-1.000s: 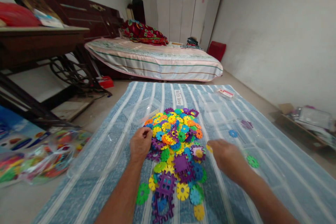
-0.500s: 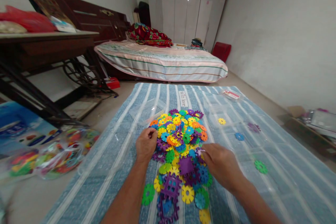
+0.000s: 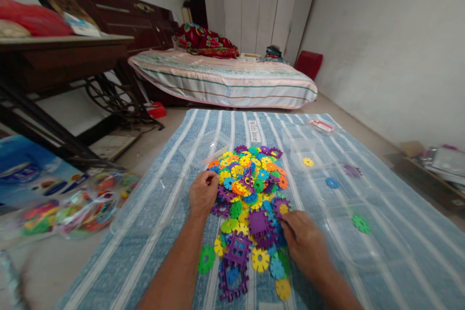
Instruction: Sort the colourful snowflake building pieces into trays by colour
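Striped blue mat (image 3: 174,213) spread under both hands. Pile of plastic gear pieces (image 3: 250,193) heaped on it, between the two hands. Left hand (image 3: 203,193) curled loosely at pile's left edge, fingertips touching pieces; contents, if any, can't tell. Right hand (image 3: 305,242) pressed on pile's right side, fingers bent over pieces; grasp can't tell. Loose green piece (image 3: 361,223) well right of right hand.

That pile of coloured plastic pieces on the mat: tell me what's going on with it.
A person sits over a blue striped mat with a heap of colourful gear-shaped pieces. The left hand rests curled at the heap's left edge. The right hand reaches into its right side. Single yellow, blue, purple and green pieces lie apart to the right.
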Action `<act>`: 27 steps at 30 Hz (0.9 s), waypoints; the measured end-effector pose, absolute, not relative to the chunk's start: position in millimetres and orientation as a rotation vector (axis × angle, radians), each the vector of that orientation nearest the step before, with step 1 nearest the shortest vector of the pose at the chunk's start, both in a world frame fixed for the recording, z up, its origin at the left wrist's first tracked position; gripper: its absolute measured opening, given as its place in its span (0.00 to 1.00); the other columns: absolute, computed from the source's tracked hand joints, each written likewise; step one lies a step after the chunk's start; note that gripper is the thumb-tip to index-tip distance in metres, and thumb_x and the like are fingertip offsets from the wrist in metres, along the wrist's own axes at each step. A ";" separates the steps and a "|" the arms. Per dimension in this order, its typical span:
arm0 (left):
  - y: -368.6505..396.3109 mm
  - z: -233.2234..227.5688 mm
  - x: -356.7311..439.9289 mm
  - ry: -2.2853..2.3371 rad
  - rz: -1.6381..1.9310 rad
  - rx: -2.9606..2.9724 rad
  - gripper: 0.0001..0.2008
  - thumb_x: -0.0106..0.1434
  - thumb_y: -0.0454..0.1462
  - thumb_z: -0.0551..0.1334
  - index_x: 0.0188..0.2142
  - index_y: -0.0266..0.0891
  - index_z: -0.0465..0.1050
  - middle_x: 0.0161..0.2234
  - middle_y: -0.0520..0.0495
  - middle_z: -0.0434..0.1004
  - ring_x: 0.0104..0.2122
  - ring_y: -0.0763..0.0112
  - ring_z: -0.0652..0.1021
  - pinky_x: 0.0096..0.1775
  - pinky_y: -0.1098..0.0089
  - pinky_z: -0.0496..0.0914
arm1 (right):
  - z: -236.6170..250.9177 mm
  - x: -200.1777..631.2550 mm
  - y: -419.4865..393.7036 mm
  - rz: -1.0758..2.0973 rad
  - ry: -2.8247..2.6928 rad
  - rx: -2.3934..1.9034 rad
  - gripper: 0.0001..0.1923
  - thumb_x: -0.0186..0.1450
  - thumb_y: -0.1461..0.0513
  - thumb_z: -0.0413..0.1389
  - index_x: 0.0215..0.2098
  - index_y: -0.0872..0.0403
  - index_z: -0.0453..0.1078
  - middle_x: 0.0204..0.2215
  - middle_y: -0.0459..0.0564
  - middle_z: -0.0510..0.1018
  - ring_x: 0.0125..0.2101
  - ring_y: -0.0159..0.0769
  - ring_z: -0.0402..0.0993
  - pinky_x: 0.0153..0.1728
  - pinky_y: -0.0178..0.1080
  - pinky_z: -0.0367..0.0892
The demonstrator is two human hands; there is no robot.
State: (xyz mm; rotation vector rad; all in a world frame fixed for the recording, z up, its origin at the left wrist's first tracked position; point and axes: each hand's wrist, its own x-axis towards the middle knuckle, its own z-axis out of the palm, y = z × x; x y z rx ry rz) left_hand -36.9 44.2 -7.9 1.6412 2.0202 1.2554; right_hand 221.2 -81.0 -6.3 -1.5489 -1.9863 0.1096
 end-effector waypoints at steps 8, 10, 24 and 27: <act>43.1 -3.8 -36.2 2.032 1.246 1.637 0.10 0.54 0.43 0.55 0.27 0.42 0.71 0.31 0.50 0.78 0.31 0.68 0.77 0.39 0.69 0.70 | -11.1 221.6 -80.0 0.051 -1.985 -1.484 0.12 0.66 0.67 0.45 0.34 0.55 0.70 0.29 0.51 0.74 0.34 0.35 0.69 0.36 0.38 0.67; 43.6 -3.8 -36.5 2.030 1.251 1.635 0.10 0.53 0.43 0.55 0.27 0.42 0.71 0.31 0.50 0.78 0.31 0.68 0.77 0.39 0.69 0.70 | -12.7 221.9 -80.2 0.045 -1.988 -1.472 0.13 0.66 0.67 0.44 0.34 0.55 0.70 0.30 0.51 0.74 0.34 0.35 0.69 0.36 0.38 0.67; 45.5 -6.9 -38.1 2.034 1.230 1.647 0.11 0.54 0.44 0.55 0.28 0.41 0.71 0.31 0.50 0.78 0.31 0.68 0.77 0.40 0.69 0.70 | -27.9 226.6 -74.5 -0.121 -1.927 -1.468 0.13 0.65 0.67 0.46 0.44 0.54 0.70 0.42 0.55 0.74 0.47 0.40 0.68 0.48 0.47 0.67; 46.1 -8.0 -38.5 2.030 1.230 1.637 0.11 0.54 0.44 0.55 0.28 0.41 0.71 0.31 0.50 0.78 0.31 0.68 0.77 0.40 0.69 0.71 | -29.9 227.3 -72.0 -0.117 -1.966 -1.530 0.14 0.65 0.66 0.46 0.46 0.55 0.69 0.45 0.56 0.73 0.48 0.42 0.67 0.48 0.47 0.67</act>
